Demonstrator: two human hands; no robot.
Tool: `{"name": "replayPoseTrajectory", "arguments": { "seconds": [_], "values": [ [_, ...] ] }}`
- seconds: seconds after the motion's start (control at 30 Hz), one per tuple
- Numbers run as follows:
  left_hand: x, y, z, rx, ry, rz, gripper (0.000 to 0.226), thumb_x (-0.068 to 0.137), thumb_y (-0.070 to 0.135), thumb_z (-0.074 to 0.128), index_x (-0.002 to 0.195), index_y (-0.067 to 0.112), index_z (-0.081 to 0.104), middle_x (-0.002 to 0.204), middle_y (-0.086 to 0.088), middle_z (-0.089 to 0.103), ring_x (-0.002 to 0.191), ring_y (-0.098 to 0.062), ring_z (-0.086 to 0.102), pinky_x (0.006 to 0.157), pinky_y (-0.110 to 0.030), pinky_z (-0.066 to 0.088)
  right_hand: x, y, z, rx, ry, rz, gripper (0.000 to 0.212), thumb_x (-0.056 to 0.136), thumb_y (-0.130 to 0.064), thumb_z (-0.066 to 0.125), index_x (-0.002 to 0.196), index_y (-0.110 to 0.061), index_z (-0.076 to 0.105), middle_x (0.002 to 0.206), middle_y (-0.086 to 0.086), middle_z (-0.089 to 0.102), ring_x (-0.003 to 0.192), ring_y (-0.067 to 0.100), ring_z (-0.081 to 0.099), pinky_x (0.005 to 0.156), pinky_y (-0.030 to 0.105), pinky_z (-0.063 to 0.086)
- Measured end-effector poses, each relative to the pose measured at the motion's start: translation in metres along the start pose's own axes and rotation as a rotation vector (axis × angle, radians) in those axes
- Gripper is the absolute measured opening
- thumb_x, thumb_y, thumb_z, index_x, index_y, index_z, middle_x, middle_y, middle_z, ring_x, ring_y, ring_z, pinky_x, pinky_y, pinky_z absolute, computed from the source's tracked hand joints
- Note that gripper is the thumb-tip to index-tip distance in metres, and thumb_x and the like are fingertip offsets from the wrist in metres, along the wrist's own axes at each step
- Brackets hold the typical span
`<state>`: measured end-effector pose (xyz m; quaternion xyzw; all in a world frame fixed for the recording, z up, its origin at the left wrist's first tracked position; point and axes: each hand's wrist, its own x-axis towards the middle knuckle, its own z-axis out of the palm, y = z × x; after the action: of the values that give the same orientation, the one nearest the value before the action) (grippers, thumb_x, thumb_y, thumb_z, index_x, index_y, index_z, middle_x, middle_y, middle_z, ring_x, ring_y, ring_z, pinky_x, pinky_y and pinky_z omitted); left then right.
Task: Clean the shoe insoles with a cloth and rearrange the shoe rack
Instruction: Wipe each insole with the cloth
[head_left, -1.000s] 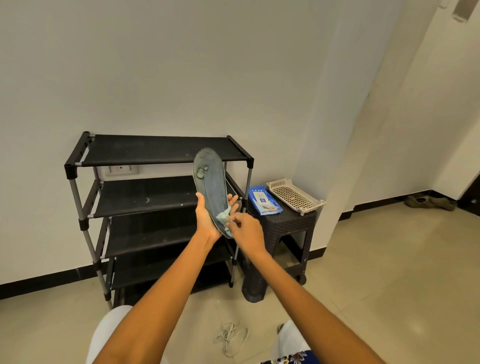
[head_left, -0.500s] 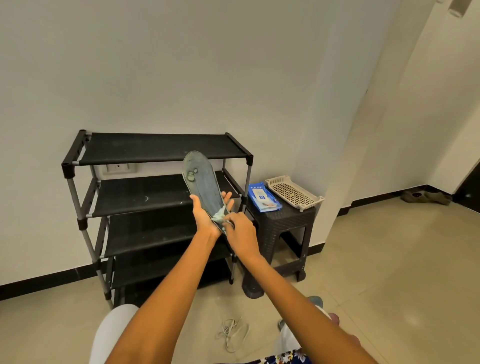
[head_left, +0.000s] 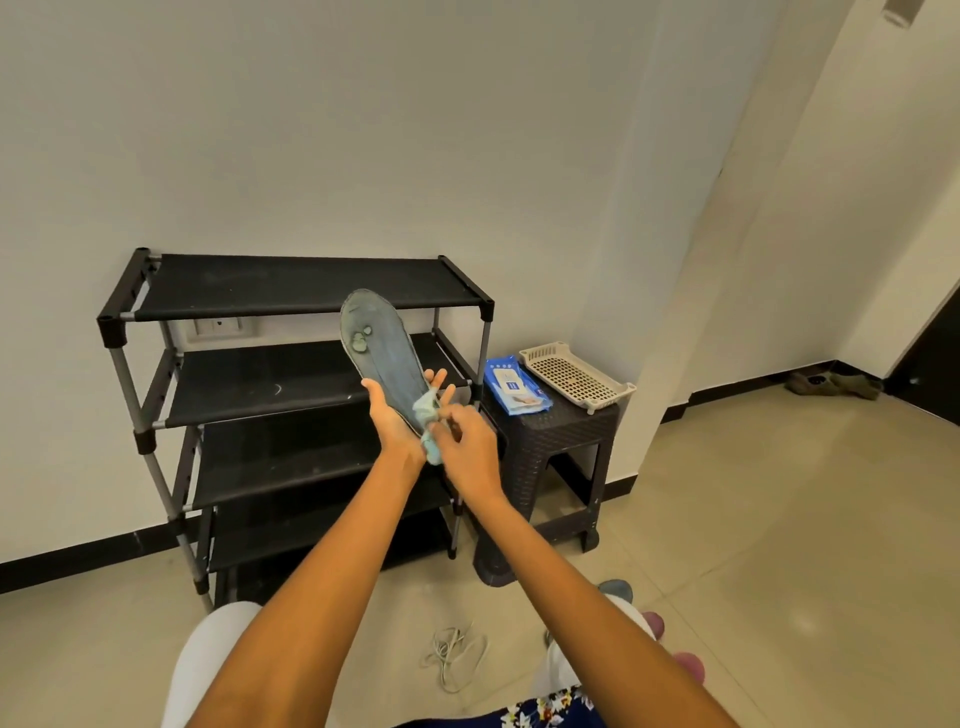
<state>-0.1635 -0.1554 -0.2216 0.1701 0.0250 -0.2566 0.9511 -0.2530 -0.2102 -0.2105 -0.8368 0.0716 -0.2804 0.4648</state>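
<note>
A grey-blue shoe insole (head_left: 378, 348) with worn spots near its toe stands tilted up and to the left in front of the black shoe rack (head_left: 291, 291). My left hand (head_left: 395, 415) grips its heel end from below, thumb on the left edge, fingers showing behind it. My right hand (head_left: 467, 449) pinches a small light-blue cloth (head_left: 428, 421) against the insole's heel part. The rack's shelves carry no shoes.
A dark woven plastic stool (head_left: 556, 441) stands right of the rack, bearing a blue wipes pack (head_left: 514, 387) and a beige perforated tray (head_left: 576, 376). A loose lace (head_left: 454, 652) lies on the tiled floor. Shoes (head_left: 831, 384) sit by the far wall at right.
The insole has tilted more to the left and dropped slightly. My right hand with the cloth has slid down towards the heel end.
</note>
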Motion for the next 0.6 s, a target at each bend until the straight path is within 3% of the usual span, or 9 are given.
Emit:
{"name": "replayPoseTrajectory", "arguments": {
  "seconds": [0.1, 0.2, 0.3, 0.5, 0.6],
  "values": [
    [-0.004, 0.002, 0.001, 0.081, -0.053, 0.017, 0.083, 0.083, 0.076, 0.030, 0.127, 0.009, 0.052, 0.135, -0.014, 0.053, 0.122, -0.029, 0.052, 0.103, -0.043, 0.041, 0.015, 0.007, -0.014, -0.027, 0.143, 0.136, 0.006, 0.091, -0.013, 0.056, 0.096, -0.013, 0.060, 0.095, -0.001, 0.055, 0.082, 0.007, 0.052, 0.066, 0.010, 0.039],
    [-0.007, 0.006, 0.006, 0.094, -0.079, 0.027, 0.086, 0.084, 0.076, 0.028, 0.132, 0.008, 0.048, 0.133, -0.016, 0.054, 0.118, -0.030, 0.054, 0.098, -0.044, 0.044, 0.013, 0.020, -0.019, -0.166, 0.038, 0.133, 0.009, 0.092, -0.010, 0.054, 0.098, -0.009, 0.061, 0.098, 0.004, 0.057, 0.082, 0.007, 0.050, 0.064, 0.011, 0.035],
    [-0.006, 0.008, 0.015, 0.055, -0.069, 0.086, 0.087, 0.086, 0.072, 0.031, 0.137, 0.002, 0.042, 0.135, -0.020, 0.051, 0.119, -0.031, 0.054, 0.100, -0.044, 0.044, -0.006, 0.020, 0.002, -0.116, -0.011, 0.150, 0.009, 0.093, -0.008, 0.051, 0.091, -0.006, 0.060, 0.093, 0.005, 0.059, 0.082, 0.010, 0.054, 0.064, 0.009, 0.037],
    [-0.009, 0.003, 0.037, 0.216, -0.080, 0.074, 0.075, 0.089, 0.070, 0.026, 0.115, 0.006, 0.056, 0.112, -0.016, 0.063, 0.103, -0.028, 0.061, 0.091, -0.041, 0.046, -0.011, 0.018, 0.028, 0.041, 0.096, 0.355, 0.015, 0.093, -0.011, 0.049, 0.097, -0.005, 0.062, 0.099, 0.011, 0.064, 0.090, 0.019, 0.060, 0.081, 0.032, 0.049],
    [-0.007, 0.020, 0.030, 0.196, -0.072, 0.136, 0.081, 0.089, 0.069, 0.030, 0.132, 0.002, 0.046, 0.124, -0.019, 0.057, 0.114, -0.030, 0.057, 0.095, -0.042, 0.047, 0.001, 0.031, 0.012, 0.059, 0.172, 0.446, 0.013, 0.094, -0.009, 0.050, 0.100, -0.004, 0.060, 0.105, 0.013, 0.062, 0.096, 0.021, 0.058, 0.079, 0.029, 0.044]
  ]
}}
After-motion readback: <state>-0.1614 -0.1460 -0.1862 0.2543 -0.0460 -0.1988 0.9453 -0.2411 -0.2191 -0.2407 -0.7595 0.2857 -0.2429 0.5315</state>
